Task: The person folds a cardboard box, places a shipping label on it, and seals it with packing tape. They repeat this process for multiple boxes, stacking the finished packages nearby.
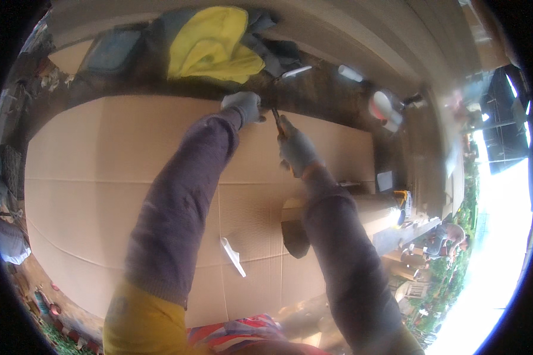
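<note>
A large brown cardboard sheet (154, 142) lies spread in front of me, with straight crease lines across it. My left hand (241, 107), in a grey glove, is at the far edge of the sheet. Its fingers are curled, and whatever they hold there is hidden. Just to the right, my gloved right hand (298, 146) is closed around a slim tool (276, 116) with a dark, narrow front end. A bit of orange-yellow shows along its grip; its exact kind is unclear. The dark end points away from me at the cardboard's far edge.
A yellow cloth (213, 47) lies beyond the cardboard among dark fabric. A white strip (233, 257) and a dark flat piece (295, 238) rest on the sheet. To the far right are a white cylinder (350, 73), a bench (405, 235) and a person (447, 239) farther off.
</note>
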The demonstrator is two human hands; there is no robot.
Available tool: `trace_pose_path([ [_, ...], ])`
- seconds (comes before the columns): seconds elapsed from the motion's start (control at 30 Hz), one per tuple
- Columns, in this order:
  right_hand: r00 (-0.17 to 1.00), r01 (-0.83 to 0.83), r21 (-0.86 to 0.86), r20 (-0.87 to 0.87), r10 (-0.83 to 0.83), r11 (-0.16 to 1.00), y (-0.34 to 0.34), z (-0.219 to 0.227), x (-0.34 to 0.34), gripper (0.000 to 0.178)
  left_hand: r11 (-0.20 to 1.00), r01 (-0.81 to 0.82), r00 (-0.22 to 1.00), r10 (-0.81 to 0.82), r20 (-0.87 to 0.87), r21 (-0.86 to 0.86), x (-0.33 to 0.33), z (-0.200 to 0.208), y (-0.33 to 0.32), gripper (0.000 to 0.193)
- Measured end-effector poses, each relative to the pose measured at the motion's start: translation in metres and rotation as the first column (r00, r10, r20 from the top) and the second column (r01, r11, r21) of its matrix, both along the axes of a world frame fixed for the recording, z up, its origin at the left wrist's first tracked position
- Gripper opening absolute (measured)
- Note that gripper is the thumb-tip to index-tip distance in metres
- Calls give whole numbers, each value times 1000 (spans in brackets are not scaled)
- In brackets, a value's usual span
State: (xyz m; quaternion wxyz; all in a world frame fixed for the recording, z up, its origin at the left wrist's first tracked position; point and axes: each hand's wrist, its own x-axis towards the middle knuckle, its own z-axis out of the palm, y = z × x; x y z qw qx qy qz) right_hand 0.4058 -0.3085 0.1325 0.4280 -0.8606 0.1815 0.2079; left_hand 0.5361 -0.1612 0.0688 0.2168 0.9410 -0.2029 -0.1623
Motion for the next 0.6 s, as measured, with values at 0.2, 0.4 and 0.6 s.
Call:
trace_pose_path([
  [0.2, 994, 67, -9, -87, -68, 998, 11, 13, 28, 38, 997, -40, 995, 45, 89, -59, -14, 8, -2, 39],
  [0.4, 962, -208, -77, -197, 190, 975, 14, 29, -7, 34, 995, -77, 983, 87, 163, -63, -15, 14, -4, 37],
  [0.6, 966, 48, 8, -253, -44, 999, 27, 28, -128, 48, 991, -45, 985, 65, 162, -123, -4, 15, -2, 37],
])
